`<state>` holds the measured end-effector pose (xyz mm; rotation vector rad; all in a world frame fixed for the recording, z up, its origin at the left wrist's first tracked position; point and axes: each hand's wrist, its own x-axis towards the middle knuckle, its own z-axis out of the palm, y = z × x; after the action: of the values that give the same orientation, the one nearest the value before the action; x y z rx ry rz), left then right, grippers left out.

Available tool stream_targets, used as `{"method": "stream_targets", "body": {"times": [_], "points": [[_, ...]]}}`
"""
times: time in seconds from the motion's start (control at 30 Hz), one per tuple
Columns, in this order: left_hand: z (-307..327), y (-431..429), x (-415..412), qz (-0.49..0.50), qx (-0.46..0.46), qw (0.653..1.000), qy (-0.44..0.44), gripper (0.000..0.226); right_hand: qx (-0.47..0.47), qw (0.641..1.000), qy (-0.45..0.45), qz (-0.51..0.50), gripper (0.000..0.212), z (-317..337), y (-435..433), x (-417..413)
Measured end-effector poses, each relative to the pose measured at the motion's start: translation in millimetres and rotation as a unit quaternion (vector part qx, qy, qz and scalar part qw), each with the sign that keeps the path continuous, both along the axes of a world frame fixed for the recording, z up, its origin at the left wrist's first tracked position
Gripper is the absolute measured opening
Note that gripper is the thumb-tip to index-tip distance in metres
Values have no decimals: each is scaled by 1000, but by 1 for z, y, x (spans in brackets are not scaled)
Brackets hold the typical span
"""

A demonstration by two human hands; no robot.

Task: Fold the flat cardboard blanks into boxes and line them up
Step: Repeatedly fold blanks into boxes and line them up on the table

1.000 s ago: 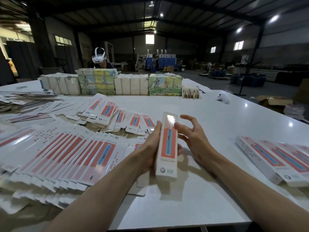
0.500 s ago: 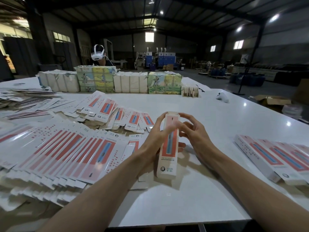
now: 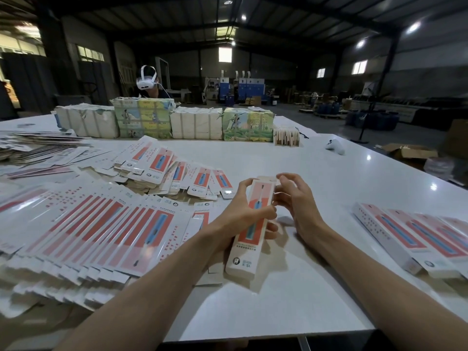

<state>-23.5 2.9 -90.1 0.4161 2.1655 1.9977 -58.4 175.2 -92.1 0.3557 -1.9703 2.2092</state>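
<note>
Light, dentable-looking box is gripped mid-length on its long edges by the left hand; for the right hand, a hold can't be told.

A white table carries fanned flat blanks, folded boxes and wrapped bundles.

Bare forearms, bare left hand, bare right hand, seemingly short-nailed
</note>
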Motion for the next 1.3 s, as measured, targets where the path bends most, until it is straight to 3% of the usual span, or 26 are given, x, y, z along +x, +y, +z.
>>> {"method": "stream_targets", "body": {"times": [0.37,0.53,0.63,0.93,1.07,1.3], "points": [[-3,2,-2,-22,-27,999,-4,83,14,998,20,49,25,7,7,1],[-4,2,-1,-15,-27,999,-9,82,-21,999,-18,47,29,12,3,4],[-4,3,-1,-6,-62,998,18,75,-25,999,-34,31,16,10,4,3],[-5,3,-3,-4,-70,997,28,95,-11,999,-30,16,15,9,7,0],[-4,3,-2,-11,-85,996,39,90,11,1000,-14,20,19,10,8,0],[-2,-1,-3,30,-21,999,28,82,-34,996,-18,76,21,8,1,3]]}}
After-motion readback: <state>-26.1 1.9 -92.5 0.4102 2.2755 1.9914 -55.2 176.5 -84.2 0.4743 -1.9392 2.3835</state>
